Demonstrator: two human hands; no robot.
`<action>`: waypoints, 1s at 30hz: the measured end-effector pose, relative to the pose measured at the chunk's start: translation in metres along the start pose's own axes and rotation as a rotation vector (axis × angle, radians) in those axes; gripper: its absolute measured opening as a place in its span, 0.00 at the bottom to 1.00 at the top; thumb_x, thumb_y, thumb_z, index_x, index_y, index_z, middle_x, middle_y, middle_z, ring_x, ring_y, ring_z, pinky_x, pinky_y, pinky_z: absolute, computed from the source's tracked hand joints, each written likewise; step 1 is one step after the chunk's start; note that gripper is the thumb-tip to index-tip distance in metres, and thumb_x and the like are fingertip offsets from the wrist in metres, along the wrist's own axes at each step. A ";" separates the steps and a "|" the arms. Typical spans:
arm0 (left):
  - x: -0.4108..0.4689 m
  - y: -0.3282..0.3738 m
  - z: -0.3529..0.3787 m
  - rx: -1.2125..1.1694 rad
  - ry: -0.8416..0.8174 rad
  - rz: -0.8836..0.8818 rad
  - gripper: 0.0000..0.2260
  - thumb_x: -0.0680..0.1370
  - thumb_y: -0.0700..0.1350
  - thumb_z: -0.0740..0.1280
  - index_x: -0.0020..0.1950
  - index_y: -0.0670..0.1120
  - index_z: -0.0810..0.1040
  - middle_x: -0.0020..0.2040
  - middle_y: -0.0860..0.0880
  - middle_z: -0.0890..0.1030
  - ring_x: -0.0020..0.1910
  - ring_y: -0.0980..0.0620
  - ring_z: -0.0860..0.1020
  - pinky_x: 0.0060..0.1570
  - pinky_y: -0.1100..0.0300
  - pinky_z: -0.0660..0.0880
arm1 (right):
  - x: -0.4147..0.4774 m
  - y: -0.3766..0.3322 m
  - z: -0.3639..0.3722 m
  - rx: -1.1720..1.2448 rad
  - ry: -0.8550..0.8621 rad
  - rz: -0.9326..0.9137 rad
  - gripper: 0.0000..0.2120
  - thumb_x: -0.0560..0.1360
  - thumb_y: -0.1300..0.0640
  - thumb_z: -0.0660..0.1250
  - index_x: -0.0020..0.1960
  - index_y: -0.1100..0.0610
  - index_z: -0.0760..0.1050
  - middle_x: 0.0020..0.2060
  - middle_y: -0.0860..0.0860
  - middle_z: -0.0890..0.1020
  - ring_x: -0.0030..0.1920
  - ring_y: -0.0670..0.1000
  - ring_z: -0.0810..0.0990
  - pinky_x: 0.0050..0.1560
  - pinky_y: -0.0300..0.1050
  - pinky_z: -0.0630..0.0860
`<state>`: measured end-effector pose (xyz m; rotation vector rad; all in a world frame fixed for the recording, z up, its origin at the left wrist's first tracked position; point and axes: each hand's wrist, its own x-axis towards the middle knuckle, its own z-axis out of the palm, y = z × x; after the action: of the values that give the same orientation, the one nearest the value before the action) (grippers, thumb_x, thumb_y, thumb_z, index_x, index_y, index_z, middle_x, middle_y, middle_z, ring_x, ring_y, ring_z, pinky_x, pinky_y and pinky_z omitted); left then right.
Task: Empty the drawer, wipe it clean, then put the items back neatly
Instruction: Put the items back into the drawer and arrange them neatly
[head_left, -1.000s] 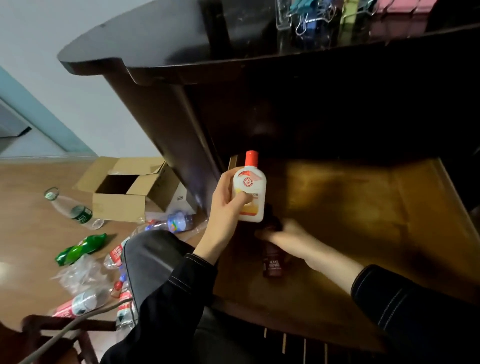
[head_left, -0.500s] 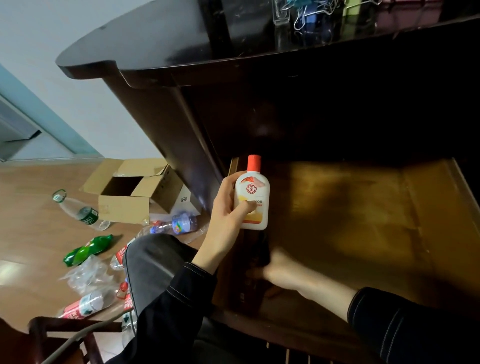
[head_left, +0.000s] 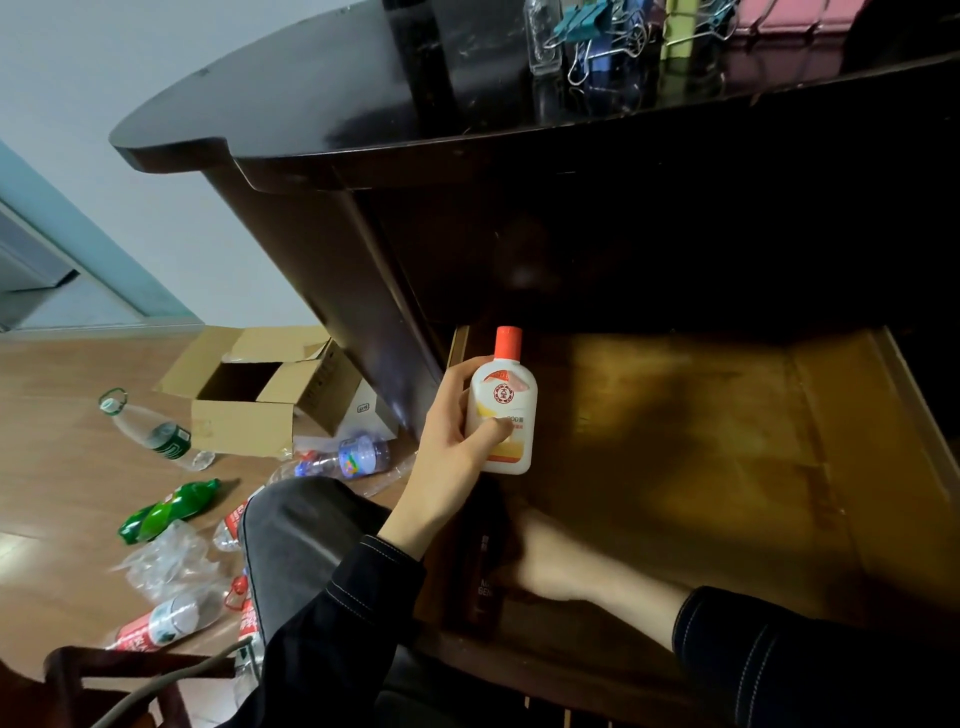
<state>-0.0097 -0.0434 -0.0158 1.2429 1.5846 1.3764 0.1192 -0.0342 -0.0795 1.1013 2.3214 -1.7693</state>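
Note:
The pulled-out drawer has a bare yellow-brown wooden floor. My left hand holds a white lotion bottle with an orange-red cap upright over the drawer's left edge. Below it my right hand rests low at the drawer's near left corner, fingers wrapped on a dark brown bottle that stands against the left wall. Shadow hides most of that bottle and the fingertips.
The dark desk top overhangs the drawer and carries binder clips and a small glass jar. On the wooden floor at left lie an open cardboard box, several plastic bottles and crumpled plastic. A chair frame sits at bottom left.
My right hand has drawn the dark bottle from the middle-left of the drawer toward its near left corner. The left hand and white bottle have stayed almost still.

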 end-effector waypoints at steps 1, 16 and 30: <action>0.000 -0.001 0.000 0.002 -0.006 0.001 0.24 0.71 0.40 0.68 0.66 0.54 0.72 0.55 0.54 0.81 0.53 0.54 0.81 0.44 0.63 0.79 | 0.001 -0.001 -0.003 -0.026 -0.034 0.011 0.28 0.78 0.59 0.70 0.75 0.55 0.64 0.66 0.51 0.74 0.67 0.53 0.73 0.66 0.42 0.72; -0.001 -0.016 0.008 0.376 -0.302 -0.003 0.34 0.74 0.43 0.71 0.75 0.57 0.60 0.59 0.54 0.80 0.55 0.57 0.82 0.53 0.57 0.81 | -0.016 0.011 -0.104 0.353 0.271 -0.089 0.10 0.77 0.46 0.72 0.51 0.35 0.72 0.43 0.34 0.84 0.48 0.38 0.83 0.39 0.37 0.81; -0.008 -0.035 0.016 1.190 -0.785 -0.158 0.21 0.73 0.40 0.68 0.65 0.49 0.73 0.63 0.46 0.73 0.67 0.44 0.70 0.72 0.53 0.62 | -0.008 0.026 -0.097 -0.187 -0.002 0.341 0.12 0.82 0.51 0.64 0.59 0.57 0.74 0.47 0.54 0.82 0.44 0.53 0.85 0.40 0.44 0.84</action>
<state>-0.0003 -0.0454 -0.0534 1.8847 1.7903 -0.3538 0.1766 0.0466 -0.0635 1.3602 2.0887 -1.4027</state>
